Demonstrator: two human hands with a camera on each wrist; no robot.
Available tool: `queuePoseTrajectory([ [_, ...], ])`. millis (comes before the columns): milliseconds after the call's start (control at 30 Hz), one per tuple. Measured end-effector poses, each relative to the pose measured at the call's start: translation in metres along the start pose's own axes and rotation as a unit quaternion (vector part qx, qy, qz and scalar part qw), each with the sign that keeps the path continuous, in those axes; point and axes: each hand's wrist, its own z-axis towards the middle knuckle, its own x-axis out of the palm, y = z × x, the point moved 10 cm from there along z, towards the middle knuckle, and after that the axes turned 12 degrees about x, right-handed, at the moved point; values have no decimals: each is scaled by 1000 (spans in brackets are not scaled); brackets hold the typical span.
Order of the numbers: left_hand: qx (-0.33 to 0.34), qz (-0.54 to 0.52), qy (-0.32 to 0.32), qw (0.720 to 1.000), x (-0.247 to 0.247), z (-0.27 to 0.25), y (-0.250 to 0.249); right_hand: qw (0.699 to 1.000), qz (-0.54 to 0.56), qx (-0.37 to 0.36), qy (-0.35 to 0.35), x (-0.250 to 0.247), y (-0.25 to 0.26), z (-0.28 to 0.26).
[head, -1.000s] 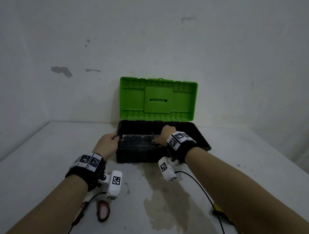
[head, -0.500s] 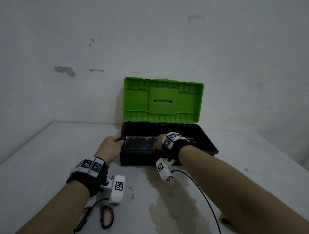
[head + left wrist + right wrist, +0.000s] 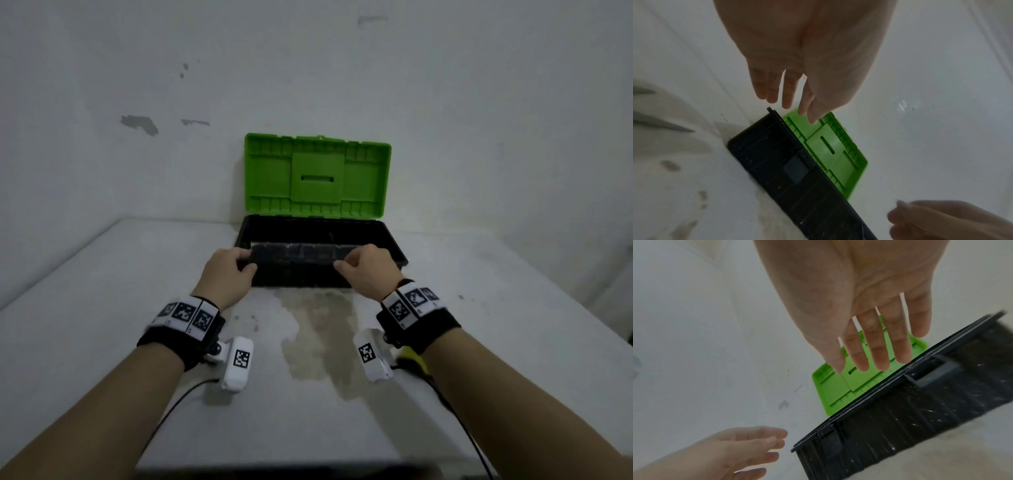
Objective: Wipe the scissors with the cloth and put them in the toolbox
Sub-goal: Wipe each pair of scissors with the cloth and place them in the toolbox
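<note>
The toolbox [image 3: 394, 246] stands at the back of the table, black base open, green lid [image 3: 318, 178] upright against the wall. My left hand [image 3: 239, 263] hovers at its front left corner and my right hand [image 3: 346, 262] at the front right. In the wrist views the left hand's fingers [image 3: 789, 104] and the right hand's fingers [image 3: 873, 360] hang relaxed above the rim, holding nothing. A bit of yellow cloth [image 3: 411, 359] shows under my right wrist. No scissors are in view, and the box's inside is too dark to read.
A grey-white table [image 3: 102, 342] runs to the walls at the back and left. A damp brownish stain [image 3: 318, 342] spreads in front of the toolbox. Cables trail from both wrist cameras toward the near edge.
My right hand has come out of the box and moved to its front right. My left hand has let go of the left rim. The red-handled scissors at the lower left have dropped out of view.
</note>
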Motion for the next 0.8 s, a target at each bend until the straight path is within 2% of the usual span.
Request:
queuePoseTrajectory([
  [133, -12, 41, 20, 999, 2, -43, -9, 999, -11, 26, -22, -12, -50, -45],
  [200, -39, 67, 42, 996, 2, -66, -3, 997, -45, 57, -29, -15, -81, -63],
  [300, -88, 129, 75, 985, -1, -90, 13, 981, -136, 135, -40, -17, -133, -71],
  [400, -131, 204, 116, 963, -6, -103, 31, 964, -165, 210, -8, -13, -173, -71],
  [533, -152, 281, 184, 930, -6, -105, 61, 965, -160, 207, -3, -8, -189, -63],
  [633, -162, 313, 195, 915, -8, -101, 73, 961, -180, 211, 2, -6, -192, -57],
  [800, -151, 309, 200, 918, -9, -104, 64, 960, -183, 213, 15, -7, -189, -53],
])
